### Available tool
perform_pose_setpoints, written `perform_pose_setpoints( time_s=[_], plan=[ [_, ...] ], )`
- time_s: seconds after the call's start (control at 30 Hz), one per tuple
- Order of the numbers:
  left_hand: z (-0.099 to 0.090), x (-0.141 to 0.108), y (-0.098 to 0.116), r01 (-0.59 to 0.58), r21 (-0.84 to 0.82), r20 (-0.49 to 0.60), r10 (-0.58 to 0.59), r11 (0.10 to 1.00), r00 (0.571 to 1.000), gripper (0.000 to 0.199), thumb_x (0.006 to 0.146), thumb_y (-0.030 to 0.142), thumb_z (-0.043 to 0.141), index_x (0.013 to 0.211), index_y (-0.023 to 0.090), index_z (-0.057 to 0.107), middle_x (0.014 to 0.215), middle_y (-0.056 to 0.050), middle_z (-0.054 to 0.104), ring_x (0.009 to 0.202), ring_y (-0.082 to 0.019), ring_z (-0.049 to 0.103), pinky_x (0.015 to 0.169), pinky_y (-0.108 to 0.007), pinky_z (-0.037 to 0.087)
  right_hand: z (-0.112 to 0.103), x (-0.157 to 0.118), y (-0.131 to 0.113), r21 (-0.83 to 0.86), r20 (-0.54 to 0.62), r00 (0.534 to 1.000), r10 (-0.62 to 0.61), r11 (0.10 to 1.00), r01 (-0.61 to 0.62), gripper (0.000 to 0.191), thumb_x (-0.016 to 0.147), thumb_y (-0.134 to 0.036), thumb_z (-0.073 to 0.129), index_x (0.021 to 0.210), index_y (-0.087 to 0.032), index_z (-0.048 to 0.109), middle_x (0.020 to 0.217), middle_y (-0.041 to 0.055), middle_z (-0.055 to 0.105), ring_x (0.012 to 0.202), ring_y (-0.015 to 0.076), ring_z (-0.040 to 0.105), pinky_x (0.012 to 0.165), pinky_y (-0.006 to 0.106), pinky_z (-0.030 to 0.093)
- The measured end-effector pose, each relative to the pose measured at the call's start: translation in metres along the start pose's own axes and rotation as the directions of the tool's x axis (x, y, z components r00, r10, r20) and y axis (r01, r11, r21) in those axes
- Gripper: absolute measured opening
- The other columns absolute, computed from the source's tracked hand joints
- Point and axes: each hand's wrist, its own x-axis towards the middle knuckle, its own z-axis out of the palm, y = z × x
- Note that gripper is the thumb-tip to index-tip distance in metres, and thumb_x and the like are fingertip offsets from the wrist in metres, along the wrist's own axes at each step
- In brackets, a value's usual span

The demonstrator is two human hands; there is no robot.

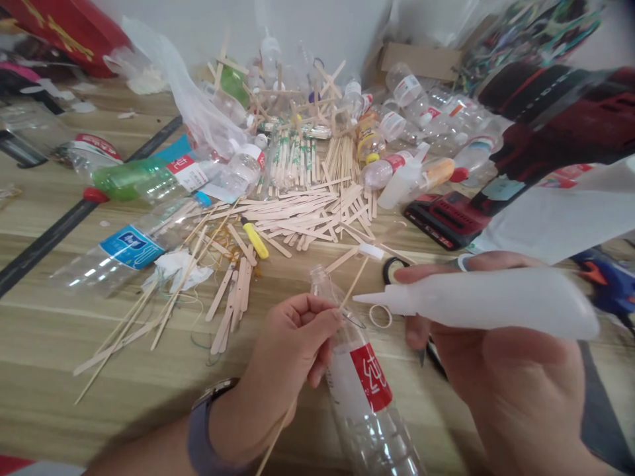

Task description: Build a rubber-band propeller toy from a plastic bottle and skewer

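Observation:
My left hand point(292, 344) is closed, pinching a thin bamboo skewer point(355, 283) between thumb and forefinger. The skewer slants up and to the right, and a thin dark loop of thread or wire point(358, 322) shows beside the fingertips. My right hand point(526, 383) is wrapped round a translucent white squeeze bottle point(501, 301), its nozzle point(372, 299) pointing left, close to the skewer. Behind and below my left hand is a clear plastic bottle point(381, 433) with a red and white label. A small pale ring point(380, 316) appears just beneath the nozzle.
Wooden craft sticks point(297, 215) are heaped mid-table, with a yellow-handled tool point(254, 239) in front. A cordless drill point(536, 145) stands at the right, above a blue glue gun point(602, 281). Several plastic bottles point(407, 86) crowd the back. A blue-labelled bottle point(129, 248) lies left.

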Motion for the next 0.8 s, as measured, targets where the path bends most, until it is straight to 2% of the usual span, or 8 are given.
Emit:
perform_pose_setpoints(
  time_s=[0.2, 0.4, 0.57, 0.8],
  plan=[
    [-0.0008, 0.0, -0.0016, -0.008, 0.014, 0.01, 0.008, 1.0, 1.0, 0.023, 0.067, 0.035, 0.072, 0.065, 0.018, 0.057, 0.037, 0.009, 0.048, 0.027, -0.002, 0.031, 0.029, -0.014, 0.018, 0.001, -0.0044, 0.0011, -0.053, 0.07, 0.995, 0.066, 0.997, -0.062, 0.035, 0.082, -0.033, 0.074, 0.114, -0.035, 0.06, 0.107, 0.0003, 0.072, 0.053, 0.0131, 0.063, 0.051, 0.029, 0.056],
    [0.0001, 0.0003, -0.002, -0.019, 0.001, 0.016, 0.019, 1.0, 1.0, 0.023, 0.066, 0.035, 0.072, 0.065, 0.018, 0.058, 0.037, 0.009, 0.048, 0.028, -0.002, 0.03, 0.029, -0.014, 0.018, 0.0037, -0.0072, -0.0044, -0.198, -0.036, 0.997, 0.075, 0.977, -0.08, 0.032, 0.078, -0.044, 0.076, 0.107, -0.035, 0.067, 0.096, 0.0004, 0.073, 0.05, 0.0137, 0.056, 0.045, 0.028, 0.052],
    [0.0007, 0.0, -0.0014, -0.015, -0.001, 0.02, 0.015, 1.0, 1.0, 0.021, 0.067, 0.034, 0.072, 0.065, 0.017, 0.059, 0.038, 0.009, 0.048, 0.029, -0.002, 0.031, 0.03, -0.014, 0.019, 0.0032, -0.0079, -0.0019, -0.272, 0.029, 0.999, 0.033, 0.962, -0.024, 0.028, 0.078, -0.044, 0.076, 0.104, -0.035, 0.068, 0.095, 0.0017, 0.073, 0.08, 0.022, 0.069, 0.06, 0.03, 0.059],
    [0.0008, -0.0001, -0.0007, -0.017, 0.001, 0.021, 0.017, 1.0, 1.0, 0.02, 0.067, 0.033, 0.073, 0.065, 0.017, 0.059, 0.037, 0.008, 0.048, 0.03, -0.002, 0.031, 0.031, -0.014, 0.019, 0.0058, -0.0058, -0.002, -0.386, 0.087, 0.995, -0.049, 0.919, 0.079, 0.021, 0.082, -0.044, 0.072, 0.099, -0.032, 0.07, 0.097, 0.0043, 0.069, 0.085, 0.025, 0.068, 0.072, 0.038, 0.06]
  ],
)
